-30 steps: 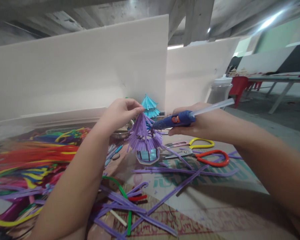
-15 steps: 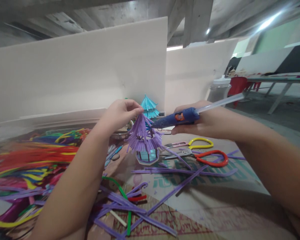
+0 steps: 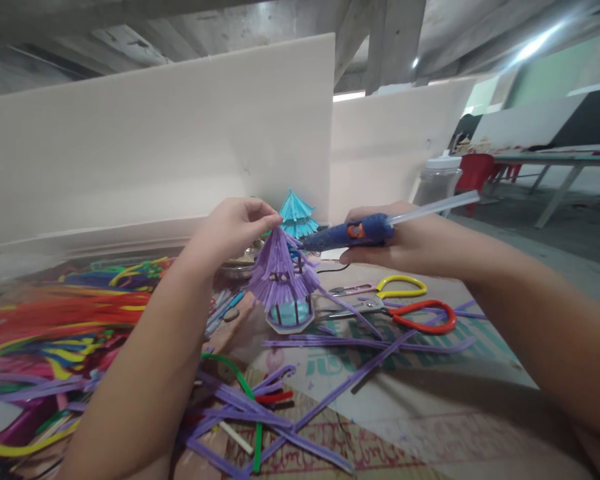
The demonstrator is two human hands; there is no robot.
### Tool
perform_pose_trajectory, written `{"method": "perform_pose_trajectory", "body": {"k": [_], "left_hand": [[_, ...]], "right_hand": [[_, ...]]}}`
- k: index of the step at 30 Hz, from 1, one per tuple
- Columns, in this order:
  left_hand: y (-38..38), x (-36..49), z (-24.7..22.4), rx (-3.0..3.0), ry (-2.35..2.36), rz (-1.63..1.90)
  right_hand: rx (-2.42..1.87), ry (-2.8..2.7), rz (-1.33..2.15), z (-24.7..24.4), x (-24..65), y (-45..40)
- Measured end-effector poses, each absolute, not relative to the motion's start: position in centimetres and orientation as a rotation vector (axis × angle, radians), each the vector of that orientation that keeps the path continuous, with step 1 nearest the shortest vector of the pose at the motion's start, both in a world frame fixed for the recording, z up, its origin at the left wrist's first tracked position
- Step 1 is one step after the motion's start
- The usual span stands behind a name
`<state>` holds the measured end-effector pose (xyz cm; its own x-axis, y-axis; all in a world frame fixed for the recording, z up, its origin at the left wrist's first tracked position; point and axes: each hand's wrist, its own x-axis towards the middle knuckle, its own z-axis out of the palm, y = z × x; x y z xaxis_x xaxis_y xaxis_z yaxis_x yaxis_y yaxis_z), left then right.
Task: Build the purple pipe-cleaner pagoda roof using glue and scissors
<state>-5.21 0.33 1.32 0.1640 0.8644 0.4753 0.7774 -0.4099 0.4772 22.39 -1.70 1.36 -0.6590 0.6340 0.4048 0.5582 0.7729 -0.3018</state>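
A small model pavilion [image 3: 283,287] with a two-tiered purple pipe-cleaner roof stands in front of me, leaning slightly left. My left hand [image 3: 247,227] pinches the peak of its roof between thumb and fingers. In my right hand [image 3: 380,233] is a blue glue gun [image 3: 347,233], with a clear glue stick [image 3: 435,208] sticking out of its back. The nozzle points left at the roof's right side, by a gap between the purple strips. Whether the tip touches is unclear. Behind the pavilion rises a similar turquoise roof [image 3: 296,210].
Scissors with red handles [image 3: 425,317] and a pair with yellow handles [image 3: 403,287] lie right of the pavilion. Loose purple pipe cleaners [image 3: 350,383] cross the board in front. Heaped colourful pipe cleaners [image 3: 70,313] cover the left. A clear jar [image 3: 437,180] stands at the back right.
The pavilion has shifted slightly left and tilted, along with my left hand. The glue gun has moved a little left and stays beside the roof.
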Motion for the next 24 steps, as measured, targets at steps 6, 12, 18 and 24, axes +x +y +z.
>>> {"method": "perform_pose_trajectory", "body": {"k": [6, 12, 18, 24], "left_hand": [[0.5, -5.2, 1.2, 2.283, 1.625, 1.073], [0.6, -5.1, 1.3, 2.289, 1.649, 1.075], [0.5, -5.1, 1.2, 2.296, 1.653, 1.082], [0.6, -5.2, 1.1, 2.278, 1.645, 1.091]], "right_hand": [[-0.955, -2.513, 0.207, 1.7, 22.3, -2.0], [-1.036, -2.479, 0.163, 1.7, 22.1, -2.2], [-1.026, -2.459, 0.057, 1.1, 22.2, -1.2], [-1.074, -2.457, -0.012, 1.3, 21.9, -1.4]]}}
